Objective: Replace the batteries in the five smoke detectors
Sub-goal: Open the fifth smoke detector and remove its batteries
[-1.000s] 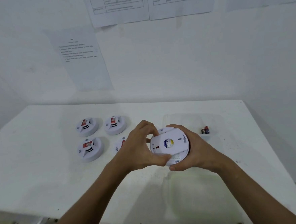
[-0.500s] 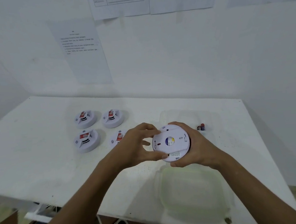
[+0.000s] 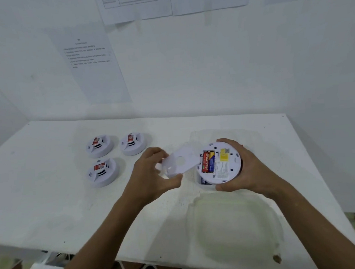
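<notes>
My right hand (image 3: 241,169) grips a white smoke detector (image 3: 222,163) turned back side up, above the table. Its battery bay shows two batteries (image 3: 208,161), one red, one blue and yellow. My left hand (image 3: 152,175) holds the detector's round white back cover (image 3: 179,161), lifted off and tilted to the left of the detector. Three more white smoke detectors lie face up on the table at the left: two at the back (image 3: 98,145) (image 3: 133,143) and one nearer (image 3: 102,172). A further detector is hidden behind my left hand.
A clear plastic container lid (image 3: 235,227) lies on the white table (image 3: 40,202) near its front edge. A clear container (image 3: 202,180) stands under the held detector. Paper sheets (image 3: 92,66) hang on the white wall behind. Shoes show under the table.
My left hand has pulled the back cover off the detector and moved it left, baring the batteries. The camera has tipped down a little.
</notes>
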Motion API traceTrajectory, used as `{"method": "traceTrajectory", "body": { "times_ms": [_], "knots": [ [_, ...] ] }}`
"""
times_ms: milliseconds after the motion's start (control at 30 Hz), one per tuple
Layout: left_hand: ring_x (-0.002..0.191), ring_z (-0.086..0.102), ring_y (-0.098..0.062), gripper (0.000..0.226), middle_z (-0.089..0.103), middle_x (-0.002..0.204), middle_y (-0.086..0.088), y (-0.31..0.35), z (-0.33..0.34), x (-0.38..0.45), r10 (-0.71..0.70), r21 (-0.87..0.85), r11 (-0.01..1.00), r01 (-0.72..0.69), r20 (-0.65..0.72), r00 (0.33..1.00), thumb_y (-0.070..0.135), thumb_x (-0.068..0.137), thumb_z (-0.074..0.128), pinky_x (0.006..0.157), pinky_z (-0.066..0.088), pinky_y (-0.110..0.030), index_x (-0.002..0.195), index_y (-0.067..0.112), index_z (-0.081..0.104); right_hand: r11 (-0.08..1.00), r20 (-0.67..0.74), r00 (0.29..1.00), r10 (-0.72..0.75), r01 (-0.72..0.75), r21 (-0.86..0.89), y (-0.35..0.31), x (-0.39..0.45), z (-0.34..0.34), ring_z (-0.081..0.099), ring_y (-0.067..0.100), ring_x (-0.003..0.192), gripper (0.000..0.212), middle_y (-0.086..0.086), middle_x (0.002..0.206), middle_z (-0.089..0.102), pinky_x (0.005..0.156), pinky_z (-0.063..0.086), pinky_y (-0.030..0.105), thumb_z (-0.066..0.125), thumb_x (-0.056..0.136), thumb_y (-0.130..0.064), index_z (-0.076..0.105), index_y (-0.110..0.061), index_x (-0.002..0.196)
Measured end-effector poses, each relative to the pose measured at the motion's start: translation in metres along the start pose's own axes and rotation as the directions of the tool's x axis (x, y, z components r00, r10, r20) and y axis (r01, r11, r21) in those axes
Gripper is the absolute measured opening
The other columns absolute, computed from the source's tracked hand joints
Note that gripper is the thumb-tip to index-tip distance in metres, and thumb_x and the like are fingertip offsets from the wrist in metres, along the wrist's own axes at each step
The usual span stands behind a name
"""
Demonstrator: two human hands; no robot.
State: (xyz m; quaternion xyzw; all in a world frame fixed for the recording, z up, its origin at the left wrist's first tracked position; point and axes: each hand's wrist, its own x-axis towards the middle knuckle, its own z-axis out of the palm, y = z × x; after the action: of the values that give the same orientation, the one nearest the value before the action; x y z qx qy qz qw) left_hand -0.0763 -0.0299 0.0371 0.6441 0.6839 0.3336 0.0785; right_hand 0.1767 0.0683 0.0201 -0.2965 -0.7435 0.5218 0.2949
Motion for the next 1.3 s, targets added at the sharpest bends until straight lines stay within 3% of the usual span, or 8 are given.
{"method": "traceTrajectory", "body": {
  "times_ms": [200, 367, 433, 533, 700, 900, 1033, 1300],
  "knots": [
    [0.081, 0.055, -0.011, 0.051, 0.057, 0.097, 0.005, -0.031, 0.029, -0.038, -0.187, 0.006, 0.982, 0.187, 0.105, 0.977, 0.041, 0.057, 0.085, 0.066, 0.046, -0.014, 0.093, 0.010, 0.066, 0.996, -0.001, 0.996, 0.092, -0.092, 0.000, 0.005, -0.015, -0.010, 0.058, 0.000, 0.116, 0.105, -0.023, 0.123, 0.061, 0.087, 0.055, 0.020, 0.092, 0.050, -0.005, 0.043, -0.031, 0.140],
    [0.079, 0.051, -0.008, 0.054, 0.056, 0.086, -0.003, -0.045, 0.049, -0.053, -0.290, 0.062, 0.957, 0.283, 0.201, 0.936, 0.055, 0.054, 0.065, 0.066, 0.049, -0.022, 0.076, 0.006, 0.062, 0.995, 0.013, 0.995, 0.100, -0.100, -0.004, 0.004, -0.016, -0.008, 0.058, -0.002, 0.114, 0.104, -0.023, 0.123, 0.060, 0.084, 0.055, 0.019, 0.091, 0.049, -0.009, 0.044, -0.033, 0.138],
    [0.084, 0.051, -0.011, 0.062, 0.057, 0.091, -0.003, -0.043, 0.048, -0.053, -0.294, 0.077, 0.956, 0.284, 0.219, 0.930, 0.058, 0.055, 0.063, 0.071, 0.050, -0.027, 0.084, 0.003, 0.064, 0.995, 0.032, 0.995, 0.099, -0.099, -0.007, 0.003, -0.015, -0.007, 0.058, -0.003, 0.113, 0.103, -0.026, 0.120, 0.060, 0.083, 0.056, 0.019, 0.090, 0.049, -0.010, 0.043, -0.032, 0.138],
    [0.098, 0.047, -0.008, 0.069, 0.053, 0.117, 0.001, -0.032, 0.041, -0.048, -0.286, 0.105, 0.958, 0.268, 0.225, 0.931, 0.051, 0.069, 0.073, 0.080, 0.040, -0.019, 0.123, 0.009, 0.060, 0.995, 0.062, 0.993, 0.100, -0.099, -0.011, 0.002, -0.014, -0.004, 0.058, -0.005, 0.112, 0.105, -0.030, 0.117, 0.060, 0.083, 0.055, 0.018, 0.091, 0.048, -0.008, 0.043, -0.032, 0.138],
    [0.086, 0.060, 0.003, 0.058, 0.058, 0.127, 0.011, 0.011, 0.012, -0.021, -0.093, -0.072, 0.992, 0.104, 0.142, 0.985, 0.042, 0.079, 0.072, 0.067, 0.046, -0.007, 0.133, 0.030, 0.054, 0.995, 0.124, 0.989, 0.086, -0.081, -0.050, 0.000, -0.010, 0.004, 0.056, -0.005, 0.116, 0.102, -0.030, 0.118, 0.059, 0.084, 0.053, 0.014, 0.094, 0.053, 0.000, 0.043, -0.035, 0.135],
    [0.096, 0.063, -0.007, 0.058, 0.065, 0.122, 0.011, 0.049, -0.004, 0.016, 0.134, -0.097, 0.990, -0.105, 0.384, 0.913, 0.027, 0.078, 0.073, 0.078, 0.053, -0.011, 0.133, 0.029, 0.054, 0.997, 0.130, 0.991, 0.022, -0.013, -0.071, -0.008, -0.003, 0.009, 0.057, -0.002, 0.116, 0.099, -0.029, 0.120, 0.059, 0.086, 0.051, 0.011, 0.093, 0.054, 0.001, 0.044, -0.031, 0.134],
    [0.087, 0.066, -0.011, 0.051, 0.070, 0.109, 0.005, 0.055, -0.003, 0.028, 0.172, -0.064, 0.985, -0.160, 0.437, 0.883, 0.024, 0.074, 0.076, 0.073, 0.053, -0.010, 0.122, 0.022, 0.061, 0.996, 0.096, 0.995, 0.010, -0.002, -0.085, -0.009, -0.002, 0.006, 0.058, -0.003, 0.115, 0.095, -0.033, 0.119, 0.058, 0.086, 0.048, 0.009, 0.094, 0.053, -0.002, 0.048, -0.034, 0.130],
    [0.085, 0.063, -0.015, 0.031, 0.067, 0.103, 0.000, 0.068, 0.005, 0.038, 0.183, 0.020, 0.972, -0.232, 0.551, 0.814, 0.026, 0.076, 0.076, 0.076, 0.058, -0.031, 0.095, 0.021, 0.051, 0.995, 0.085, 0.996, 0.002, 0.006, -0.097, -0.003, -0.005, -0.005, 0.062, 0.007, 0.110, 0.093, -0.020, 0.116, 0.064, 0.085, 0.052, 0.015, 0.093, 0.052, 0.007, 0.052, -0.032, 0.127]
  ]
}}
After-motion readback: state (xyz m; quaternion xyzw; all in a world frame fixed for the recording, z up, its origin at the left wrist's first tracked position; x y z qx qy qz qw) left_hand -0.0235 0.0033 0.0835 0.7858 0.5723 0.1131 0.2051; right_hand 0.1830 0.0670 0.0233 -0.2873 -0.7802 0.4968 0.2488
